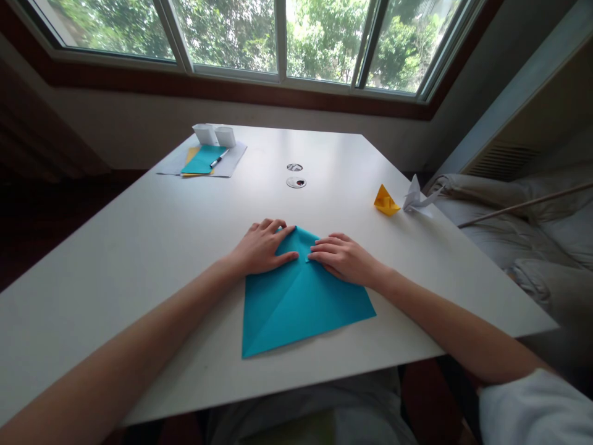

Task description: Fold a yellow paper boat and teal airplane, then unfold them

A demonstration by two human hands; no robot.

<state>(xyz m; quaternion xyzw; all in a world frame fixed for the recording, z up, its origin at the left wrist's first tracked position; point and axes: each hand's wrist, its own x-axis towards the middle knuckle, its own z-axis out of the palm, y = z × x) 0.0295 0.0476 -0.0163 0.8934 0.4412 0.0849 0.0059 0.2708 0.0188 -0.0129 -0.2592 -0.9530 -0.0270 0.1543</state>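
Note:
A turquoise sheet of paper [296, 309] lies on the white table in front of me, with a crease running diagonally across it. Its far corner is folded inward, and a small tip of it shows between my hands. My left hand [266, 246] rests on the far left edge of the sheet, fingers stretched and thumb apart, the index finger by the far point. On the right part of the fold, my right hand [343, 256] lies with its fingers extended toward the middle. Its palm hides some of the paper's right edge.
Toward the right of the table [139, 309] stand a yellow folded paper boat [386, 201] and a white folded paper crane [416, 198]. At the far left, more turquoise paper [204, 159], a marker [218, 159] and white paper boxes [225, 136] rest together. Two round inserts [296, 182] sit mid-table.

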